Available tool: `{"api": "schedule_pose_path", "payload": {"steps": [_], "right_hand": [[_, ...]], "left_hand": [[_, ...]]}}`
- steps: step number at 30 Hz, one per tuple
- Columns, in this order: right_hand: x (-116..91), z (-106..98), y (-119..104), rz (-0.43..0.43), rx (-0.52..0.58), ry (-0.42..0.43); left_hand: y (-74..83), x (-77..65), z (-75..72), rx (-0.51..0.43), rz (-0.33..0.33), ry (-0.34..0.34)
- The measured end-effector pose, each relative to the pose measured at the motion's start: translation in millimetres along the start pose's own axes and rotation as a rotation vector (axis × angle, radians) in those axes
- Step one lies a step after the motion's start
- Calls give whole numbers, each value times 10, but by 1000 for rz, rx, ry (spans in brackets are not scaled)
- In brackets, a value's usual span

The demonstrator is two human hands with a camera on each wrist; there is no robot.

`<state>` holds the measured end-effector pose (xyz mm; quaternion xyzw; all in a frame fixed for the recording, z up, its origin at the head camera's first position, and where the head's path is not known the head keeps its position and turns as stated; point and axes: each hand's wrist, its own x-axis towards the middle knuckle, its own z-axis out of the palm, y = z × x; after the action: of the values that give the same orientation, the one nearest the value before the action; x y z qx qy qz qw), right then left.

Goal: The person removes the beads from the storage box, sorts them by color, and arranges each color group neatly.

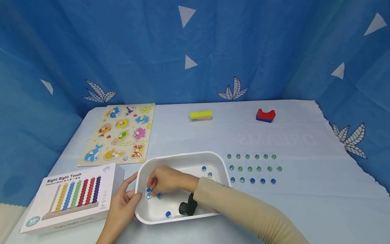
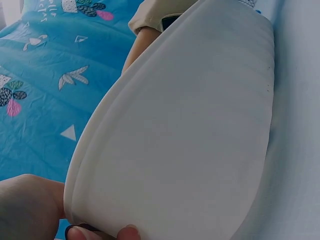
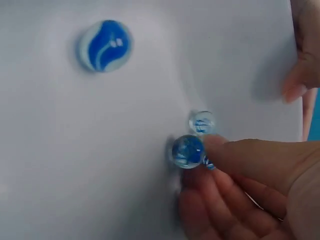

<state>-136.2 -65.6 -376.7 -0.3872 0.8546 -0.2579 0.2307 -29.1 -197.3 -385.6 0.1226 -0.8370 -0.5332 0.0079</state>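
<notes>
Marbles point(image 1: 149, 196) bunch at nine o'clock in the tub point(image 1: 152, 210), where your right hand point(image 1: 167, 179), nearly closed, pinches one, while your left hand point(image 1: 123, 203) grips that tub, probably to keep it still.

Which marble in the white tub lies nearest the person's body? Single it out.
The blue marble alone at the near side of the white tub, left of the black wrist camera; every other marble visible inside lies farther back.

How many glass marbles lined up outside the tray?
17 glass marbles: far row 6, middle row 6, near row 5, all right of the white tray; the sleeve may hide more.
</notes>
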Motion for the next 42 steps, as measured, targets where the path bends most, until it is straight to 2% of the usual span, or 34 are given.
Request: {"api": "schedule_pose_path", "payload": {"steps": [3, 8, 13, 18, 22, 24, 31, 37, 40, 42], "right_hand": [[-43, -74, 1, 20, 48, 6], [-231, -323, 15, -40, 276, 56], [-592, -607, 60, -101, 491, 147], [-1034, -797, 234, -81, 567, 256], [-1424, -880, 519, -39, 563, 329], [-1625, -908, 702, 11, 522, 369], [-2397, -886, 1337, 321, 350, 505], [-2970, -803, 1732, 513, 251, 541], [-3149, -763, 1882, 597, 191, 537], [-3206, -720, 1956, 621, 153, 530]], "left_hand": [[2, 5, -2, 5, -11, -4], [8, 2, -6, 5, -33, -5], [11, 8, -15, 30, -58, -11], [8, 2, -12, 26, -50, 2], [6, 0, 2, 13, -32, 6], [7, 1, 5, 20, -34, 7], [22, -2, 4, 34, -57, 0], [24, -5, 0, 46, -67, 2], [18, -5, 2, 44, -54, 7], [17, -5, 2, 41, -53, 5]]}}
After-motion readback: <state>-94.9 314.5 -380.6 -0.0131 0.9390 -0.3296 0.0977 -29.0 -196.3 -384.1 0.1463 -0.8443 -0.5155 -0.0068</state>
